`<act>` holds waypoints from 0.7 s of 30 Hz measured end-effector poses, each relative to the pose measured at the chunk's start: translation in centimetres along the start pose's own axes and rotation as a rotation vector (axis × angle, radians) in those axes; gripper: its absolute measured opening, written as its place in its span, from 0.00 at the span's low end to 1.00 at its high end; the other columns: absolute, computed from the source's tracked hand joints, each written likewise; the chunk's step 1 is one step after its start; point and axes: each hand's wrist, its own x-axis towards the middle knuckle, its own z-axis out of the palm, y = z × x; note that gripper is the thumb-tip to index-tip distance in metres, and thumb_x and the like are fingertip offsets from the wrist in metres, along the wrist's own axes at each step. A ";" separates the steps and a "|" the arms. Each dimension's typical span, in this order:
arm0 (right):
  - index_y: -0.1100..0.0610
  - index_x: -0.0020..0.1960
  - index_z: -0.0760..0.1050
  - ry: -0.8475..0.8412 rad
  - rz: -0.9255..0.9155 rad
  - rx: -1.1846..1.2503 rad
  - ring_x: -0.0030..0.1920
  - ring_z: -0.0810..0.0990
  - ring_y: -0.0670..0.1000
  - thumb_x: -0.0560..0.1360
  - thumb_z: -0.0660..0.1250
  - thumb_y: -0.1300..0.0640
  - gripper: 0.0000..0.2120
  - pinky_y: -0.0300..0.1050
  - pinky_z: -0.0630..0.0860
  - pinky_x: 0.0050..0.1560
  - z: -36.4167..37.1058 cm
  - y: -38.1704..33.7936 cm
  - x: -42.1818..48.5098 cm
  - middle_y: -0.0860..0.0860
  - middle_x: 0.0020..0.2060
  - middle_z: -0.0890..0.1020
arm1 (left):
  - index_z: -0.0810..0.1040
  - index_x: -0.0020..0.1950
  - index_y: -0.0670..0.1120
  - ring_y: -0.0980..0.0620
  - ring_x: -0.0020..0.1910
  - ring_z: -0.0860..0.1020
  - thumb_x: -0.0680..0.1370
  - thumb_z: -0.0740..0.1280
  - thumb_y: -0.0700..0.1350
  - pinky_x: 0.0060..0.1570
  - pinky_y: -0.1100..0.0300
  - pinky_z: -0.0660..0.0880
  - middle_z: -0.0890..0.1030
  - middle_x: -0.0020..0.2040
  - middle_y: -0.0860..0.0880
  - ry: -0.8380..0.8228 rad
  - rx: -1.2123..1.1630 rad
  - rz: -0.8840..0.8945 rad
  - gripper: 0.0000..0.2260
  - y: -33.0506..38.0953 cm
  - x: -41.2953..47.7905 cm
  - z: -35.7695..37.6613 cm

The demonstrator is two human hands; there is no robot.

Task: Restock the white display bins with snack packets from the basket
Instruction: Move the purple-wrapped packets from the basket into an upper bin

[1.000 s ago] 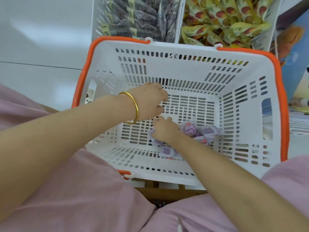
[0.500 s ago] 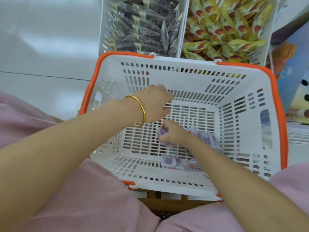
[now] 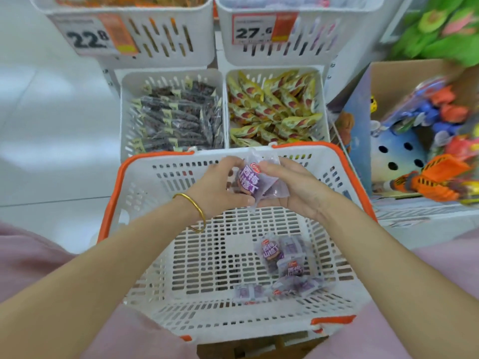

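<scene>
A white basket with an orange rim [image 3: 114, 193] sits in front of me. Both hands are raised above its far side and together hold purple snack packets [image 3: 255, 182]. My left hand [image 3: 217, 190], with a gold bangle on the wrist, curls its fingers round the packets' left side. My right hand [image 3: 293, 187] cups them from the right. Several more purple packets [image 3: 282, 257] lie on the basket floor at the near right. Beyond the basket stand white display bins: one with dark packets [image 3: 176, 117], one with yellow packets [image 3: 274, 110].
Two upper white bins carry price tags, 22.8 [image 3: 90, 37] and 27.6 [image 3: 255, 29]. A cardboard box of colourful toys [image 3: 425, 141] stands at the right. Pale floor [image 3: 51, 125] lies to the left. My pink-clad knees flank the basket.
My right hand has lifted purple packets from the basket floor up to the far rim, and my left hand has closed onto them. The view has tilted up, showing the upper bins.
</scene>
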 end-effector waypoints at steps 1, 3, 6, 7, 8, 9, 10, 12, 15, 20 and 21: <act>0.66 0.64 0.70 0.019 -0.001 0.019 0.45 0.83 0.60 0.70 0.69 0.49 0.29 0.54 0.82 0.43 0.2 -0.3 -0.1 0.65 0.54 0.80 | 0.65 0.58 0.56 0.43 0.57 0.74 0.66 0.77 0.46 0.56 0.54 0.75 0.67 0.62 0.43 0.042 -0.015 0.006 0.28 0.2 -0.1 -0.1; 0.64 0.63 0.73 0.028 0.020 0.094 0.44 0.83 0.59 0.75 0.62 0.45 0.26 0.53 0.82 0.45 0.6 -0.7 -0.3 0.64 0.53 0.81 | 0.65 0.52 0.59 0.44 0.56 0.74 0.64 0.77 0.49 0.55 0.54 0.75 0.66 0.61 0.44 0.097 -0.018 0.013 0.25 0.6 -0.2 -0.3; 0.60 0.56 0.76 0.117 0.034 0.236 0.37 0.84 0.55 0.79 0.60 0.52 0.14 0.50 0.82 0.36 0.5 -1.0 -0.6 0.59 0.44 0.83 | 0.66 0.46 0.56 0.46 0.47 0.76 0.67 0.76 0.49 0.47 0.50 0.76 0.74 0.54 0.45 0.161 -0.154 -0.013 0.20 1.0 -0.1 -0.9; 0.59 0.56 0.75 0.164 0.015 0.261 0.36 0.84 0.55 0.79 0.61 0.57 0.09 0.50 0.82 0.35 0.3 -1.0 -0.6 0.58 0.43 0.83 | 0.66 0.46 0.53 0.44 0.44 0.77 0.69 0.75 0.46 0.45 0.49 0.76 0.76 0.50 0.44 0.173 -0.238 -0.047 0.18 0.9 0.0 -1.2; 0.58 0.54 0.75 0.200 -0.007 0.263 0.35 0.84 0.55 0.79 0.62 0.61 0.06 0.51 0.82 0.35 -0.1 -1.0 -0.6 0.58 0.41 0.83 | 0.67 0.46 0.51 0.41 0.44 0.78 0.69 0.75 0.44 0.46 0.47 0.76 0.79 0.48 0.42 0.177 -0.324 -0.094 0.18 0.8 0.2 -1.5; 0.58 0.52 0.76 0.218 -0.019 0.251 0.35 0.84 0.55 0.78 0.62 0.62 0.05 0.51 0.82 0.35 -0.3 -1.0 -0.7 0.57 0.40 0.83 | 0.68 0.49 0.49 0.38 0.47 0.79 0.68 0.76 0.45 0.51 0.45 0.77 0.81 0.49 0.40 0.175 -0.400 -0.156 0.18 0.7 0.3 -1.9; 0.58 0.50 0.77 0.234 -0.032 0.206 0.34 0.83 0.54 0.78 0.63 0.62 0.04 0.50 0.82 0.34 -0.6 -1.0 -0.6 0.56 0.38 0.84 | 0.70 0.52 0.47 0.38 0.50 0.80 0.67 0.77 0.46 0.55 0.43 0.76 0.81 0.51 0.40 0.174 -0.470 -0.203 0.20 0.5 0.3 -2.2; 0.57 0.47 0.77 0.271 -0.058 0.055 0.32 0.82 0.50 0.77 0.65 0.60 0.03 0.43 0.80 0.30 -1.3 -1.0 -0.6 0.53 0.36 0.83 | 0.73 0.57 0.44 0.44 0.51 0.81 0.71 0.74 0.44 0.55 0.47 0.77 0.81 0.54 0.42 0.169 -0.538 -0.229 0.17 0.4 0.2 -2.5; 0.58 0.46 0.77 0.306 -0.084 -0.138 0.31 0.78 0.47 0.76 0.67 0.56 0.05 0.37 0.75 0.29 -2.2 -1.0 -0.6 0.51 0.34 0.81 | 0.75 0.54 0.45 0.51 0.47 0.81 0.76 0.68 0.41 0.50 0.54 0.79 0.81 0.53 0.44 0.177 -0.535 -0.212 0.08 0.5 0.0 -2.6; 0.55 0.43 0.80 0.264 -0.165 -0.134 0.29 0.76 0.46 0.76 0.66 0.53 0.07 0.39 0.73 0.32 -1.9 -1.1 -0.7 0.48 0.31 0.81 | 0.71 0.61 0.43 0.49 0.47 0.81 0.78 0.65 0.39 0.46 0.56 0.81 0.79 0.56 0.44 0.106 -0.534 -0.231 0.12 1.1 -0.1 -2.0; 0.54 0.43 0.80 0.260 -0.197 -0.146 0.29 0.76 0.46 0.76 0.66 0.53 0.07 0.39 0.72 0.31 -1.6 -1.2 -0.8 0.48 0.30 0.81 | 0.71 0.60 0.43 0.50 0.45 0.81 0.78 0.64 0.40 0.45 0.57 0.80 0.79 0.54 0.44 0.061 -0.547 -0.226 0.11 1.5 -0.2 -1.8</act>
